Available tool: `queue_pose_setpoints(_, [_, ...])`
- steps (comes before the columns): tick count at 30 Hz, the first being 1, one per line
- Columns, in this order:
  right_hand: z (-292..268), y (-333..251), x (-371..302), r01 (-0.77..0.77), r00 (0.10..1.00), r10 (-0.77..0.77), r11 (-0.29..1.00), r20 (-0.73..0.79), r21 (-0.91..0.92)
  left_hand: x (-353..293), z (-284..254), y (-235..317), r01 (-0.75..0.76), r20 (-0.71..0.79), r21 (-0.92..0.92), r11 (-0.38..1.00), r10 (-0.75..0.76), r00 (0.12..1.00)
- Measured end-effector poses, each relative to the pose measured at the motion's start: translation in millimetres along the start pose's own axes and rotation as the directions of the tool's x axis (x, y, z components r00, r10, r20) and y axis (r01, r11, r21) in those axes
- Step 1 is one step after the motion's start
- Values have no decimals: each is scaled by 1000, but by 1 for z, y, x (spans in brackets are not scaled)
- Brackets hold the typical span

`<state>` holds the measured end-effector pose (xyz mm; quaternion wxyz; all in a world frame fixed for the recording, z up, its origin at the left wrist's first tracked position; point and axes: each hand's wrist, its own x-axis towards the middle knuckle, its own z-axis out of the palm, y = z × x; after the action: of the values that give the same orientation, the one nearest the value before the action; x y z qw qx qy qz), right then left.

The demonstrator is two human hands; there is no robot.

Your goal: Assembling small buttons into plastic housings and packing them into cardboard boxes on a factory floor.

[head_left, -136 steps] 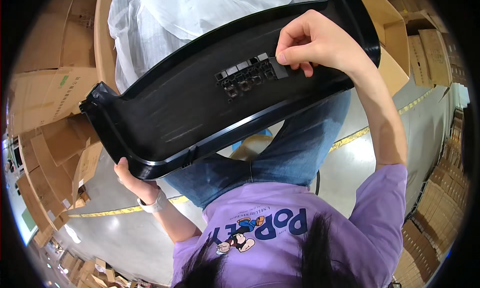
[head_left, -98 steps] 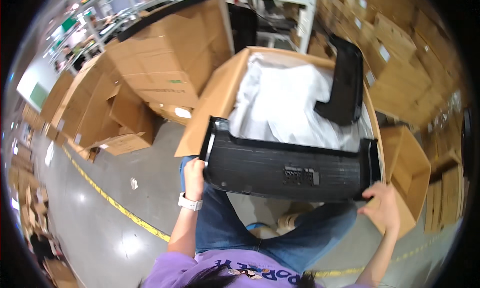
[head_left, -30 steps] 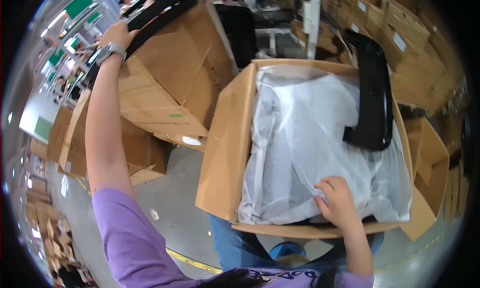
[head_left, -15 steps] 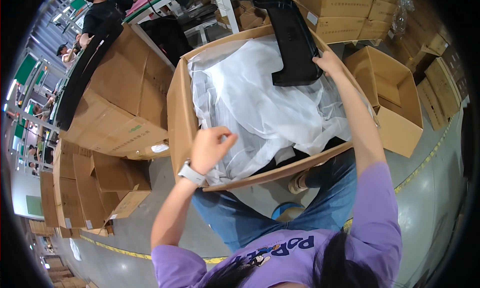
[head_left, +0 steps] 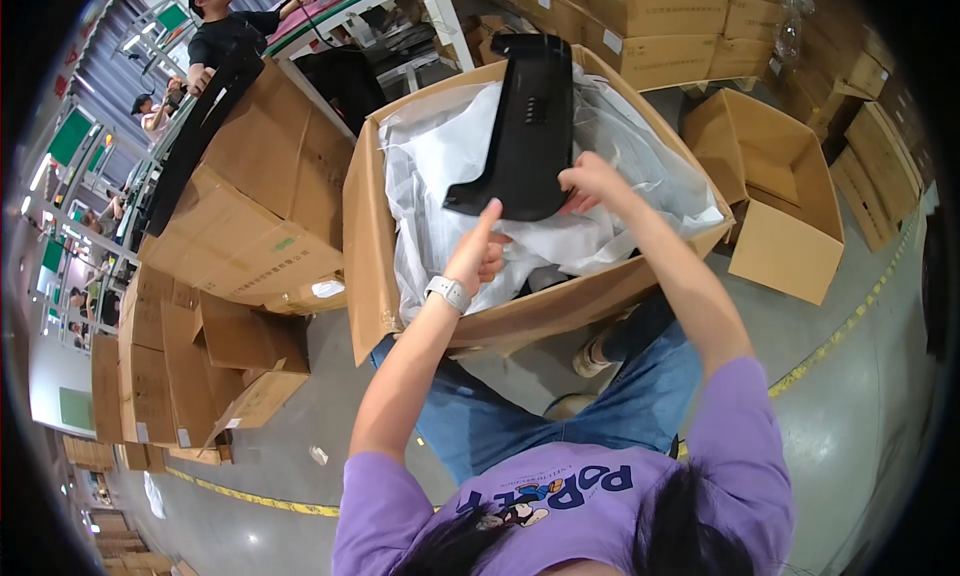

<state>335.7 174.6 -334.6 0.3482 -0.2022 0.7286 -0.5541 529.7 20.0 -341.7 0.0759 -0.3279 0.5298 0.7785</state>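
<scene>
A black moulded plastic panel with a curved outline and a short row of small slots is over the large open cardboard box. My right hand pinches its right edge near the lower corner. By the panel's near edge is my left hand, its thumb raised to that edge and its other fingers loosely curled below; it does not grip the panel. Thin white wrapping sheets fill the box under the panel. Some dark pieces show beneath the sheets at the near side.
A smaller open carton stands right of the box, with stacked cartons behind. Tall cartons at left carry a long black strip. Another person is at a bench at the far left. Yellow tape marks the floor.
The panel has moved left and nearer in my right hand. My left hand has moved right and forward to the panel's near edge, its thumb now extended.
</scene>
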Motion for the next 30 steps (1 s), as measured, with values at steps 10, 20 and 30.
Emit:
queue_pose_setpoints(10, [42, 22, -61, 523, 850, -422, 608, 315, -597, 22, -42, -2, -235, -384, -13, 972, 212, 899])
queue_pose_setpoints(20, [5, 33, -71, 280, 854, -497, 185, 156, -942, -69, -114, 9, -260, -322, -147, 954, 203, 925])
queue_pose_setpoints(30, [-64, 7, 2, 449, 834, -501, 371, 232, -813, -234, -184, -51, -441, -707, -109, 891, 243, 665])
